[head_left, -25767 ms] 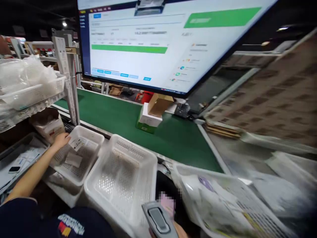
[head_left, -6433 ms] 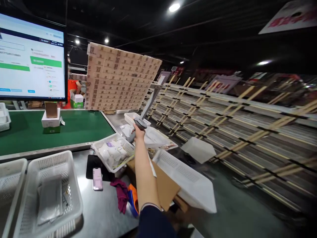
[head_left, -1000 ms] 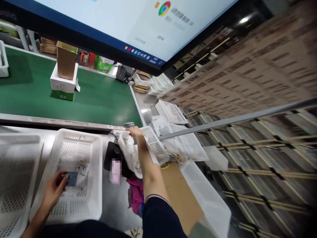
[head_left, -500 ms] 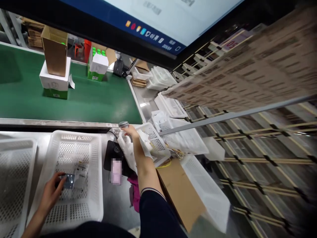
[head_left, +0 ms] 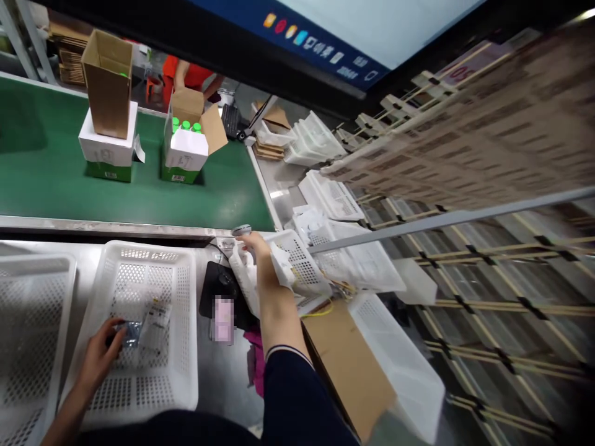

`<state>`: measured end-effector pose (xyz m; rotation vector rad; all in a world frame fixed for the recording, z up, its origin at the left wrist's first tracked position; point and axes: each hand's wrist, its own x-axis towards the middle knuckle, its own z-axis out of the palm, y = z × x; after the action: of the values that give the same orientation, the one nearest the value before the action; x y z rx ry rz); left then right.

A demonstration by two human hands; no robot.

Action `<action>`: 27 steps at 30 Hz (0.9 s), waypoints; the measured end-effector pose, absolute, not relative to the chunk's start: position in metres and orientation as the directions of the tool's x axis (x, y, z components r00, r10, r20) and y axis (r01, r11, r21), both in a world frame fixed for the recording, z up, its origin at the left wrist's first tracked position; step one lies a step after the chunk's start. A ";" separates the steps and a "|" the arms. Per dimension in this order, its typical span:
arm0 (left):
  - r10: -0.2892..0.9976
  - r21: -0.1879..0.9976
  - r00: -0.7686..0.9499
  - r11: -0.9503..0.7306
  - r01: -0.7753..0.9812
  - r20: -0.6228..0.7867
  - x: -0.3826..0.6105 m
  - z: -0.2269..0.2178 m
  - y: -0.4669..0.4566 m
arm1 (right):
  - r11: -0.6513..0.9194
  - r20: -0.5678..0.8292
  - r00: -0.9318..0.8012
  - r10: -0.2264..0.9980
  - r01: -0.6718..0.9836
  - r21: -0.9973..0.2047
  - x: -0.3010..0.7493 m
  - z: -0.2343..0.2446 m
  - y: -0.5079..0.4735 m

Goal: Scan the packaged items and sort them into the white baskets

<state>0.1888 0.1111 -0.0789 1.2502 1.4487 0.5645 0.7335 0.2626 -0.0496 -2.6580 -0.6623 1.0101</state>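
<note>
My left hand (head_left: 106, 344) is inside a white perforated basket (head_left: 191, 371), its thumb and fingers closed on the edge of a small dark-blue packet (head_left: 132, 334). Right beside that packet lies a clear plastic bag (head_left: 155, 325) with a printed label. My right hand (head_left: 253, 244) reaches forward to the belt's near edge. Its fingers are around a grey, rounded device (head_left: 241, 230), whose lower part is hidden by the hand. Below my right forearm is a white basket (head_left: 302, 260) with white paper or plastic in it.
A green conveyor belt (head_left: 223, 207) carries two white-and-green boxes, one (head_left: 186, 158) with green-capped bottles, the other (head_left: 108, 148) under a brown carton (head_left: 108, 93). A person in orange (head_left: 198, 75) is behind. A monitor (head_left: 325, 37) overhangs; a mouse (head_left: 227, 284) and racks (head_left: 502, 297) are nearby.
The box of bottles has come nearer along the belt, its flaps now standing up. The orange-clad person's arms have come into view. My hands keep their places while the view shifts slightly.
</note>
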 end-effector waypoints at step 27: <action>0.904 0.854 0.247 0.198 0.481 -0.348 0.183 -0.083 0.109 | -0.919 -0.578 0.739 0.346 0.390 -0.051 0.716 -0.029 0.278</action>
<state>0.1829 0.1090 -0.0826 1.4397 1.3900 0.4941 0.7161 0.2784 -0.0291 -2.9975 -0.6357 0.9735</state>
